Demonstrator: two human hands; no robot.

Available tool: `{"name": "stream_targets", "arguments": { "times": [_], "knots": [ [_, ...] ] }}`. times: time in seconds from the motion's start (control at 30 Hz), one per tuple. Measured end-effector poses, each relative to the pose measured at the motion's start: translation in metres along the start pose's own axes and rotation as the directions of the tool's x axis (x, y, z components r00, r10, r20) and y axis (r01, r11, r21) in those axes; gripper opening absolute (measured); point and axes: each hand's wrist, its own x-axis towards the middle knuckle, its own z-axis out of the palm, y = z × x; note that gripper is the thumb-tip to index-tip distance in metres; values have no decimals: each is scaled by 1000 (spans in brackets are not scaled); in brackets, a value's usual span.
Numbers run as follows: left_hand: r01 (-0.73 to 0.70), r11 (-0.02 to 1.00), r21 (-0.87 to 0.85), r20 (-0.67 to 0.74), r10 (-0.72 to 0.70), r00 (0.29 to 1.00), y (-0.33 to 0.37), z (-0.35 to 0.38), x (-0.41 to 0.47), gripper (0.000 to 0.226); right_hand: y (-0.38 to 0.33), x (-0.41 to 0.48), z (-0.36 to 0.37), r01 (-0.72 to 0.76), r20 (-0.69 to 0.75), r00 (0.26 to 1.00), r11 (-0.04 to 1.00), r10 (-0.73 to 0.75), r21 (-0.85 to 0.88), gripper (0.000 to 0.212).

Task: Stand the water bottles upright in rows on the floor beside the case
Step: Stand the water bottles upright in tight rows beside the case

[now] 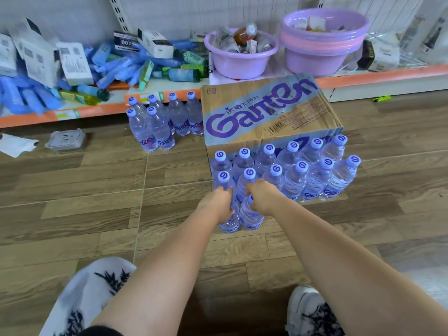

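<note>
1. The left bottle (229, 223) and right bottle (252, 218) stand upright side by side, long axes vertical, bases down on the floor (97, 214).
2. They sit just in front of the two upright rows (294, 175) lined against the case (261, 112).
3. Your left hand (218, 202) curls tightly round the left bottle's top.
4. Your right hand (263, 197) grips the right bottle's shoulder, fingers closed round it.

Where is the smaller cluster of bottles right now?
Head view, upper centre: the smaller cluster stands upright on the floor just left of the cardboard case, against the orange shelf edge.
</note>
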Motion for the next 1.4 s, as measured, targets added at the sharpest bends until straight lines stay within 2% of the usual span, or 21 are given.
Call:
{"name": "stream_targets", "arguments": {
  "times": [0.17, 0.33, 0.4, 0.53, 0.7, 0.97, 1.07, 1.17, 1.27, 1.4],
  "knots": [
    [-12, 998, -54, 10, 13, 1000, -3, -4, -6, 51, -5, -11, 1, -33, -5, 999, 998, 33, -49, 44],
    [-23, 993, -112, -38, 18, 999, -19, -20, -18, 57, -15, -20, -11, -21, -260, 965, 993, -9, -114, 28],
    [-1, 991, -130, -67, -7, 998, -34, -29, -22, 56, -23, -17, -18, 7, -291, 955, 986, -56, -165, 28],
    [60, 993, -100, -100, -70, 993, -74, -56, -28, 57, -50, 1, -37, 54, -284, 956, 995, -77, -88, 37],
    [69, 995, -66, -195, -81, 977, -149, -107, -19, 60, -102, 51, -74, 82, -227, 970, 997, -82, -8, 49],
    [119, 984, -130, -241, -147, 959, -285, -157, 66, 63, -189, 179, -102, 181, -154, 971, 983, -182, -21, 54],
    [119, 990, -79, -225, -134, 965, -325, -162, 100, 65, -213, 229, -106, 174, -141, 975, 985, -170, 13, 56],
    [117, 992, -55, -193, -125, 973, -351, -164, 125, 66, -230, 267, -103, 181, -167, 971, 983, -173, 35, 59],
    [126, 992, -22, -219, -128, 967, -362, -169, 152, 64, -242, 297, -103, 188, -192, 964, 982, -183, 11, 63],
    [39, 996, -76, -225, -55, 973, -361, -173, 193, 67, -255, 326, -110, 197, -165, 962, 972, -217, -126, 67]
  ]
}}
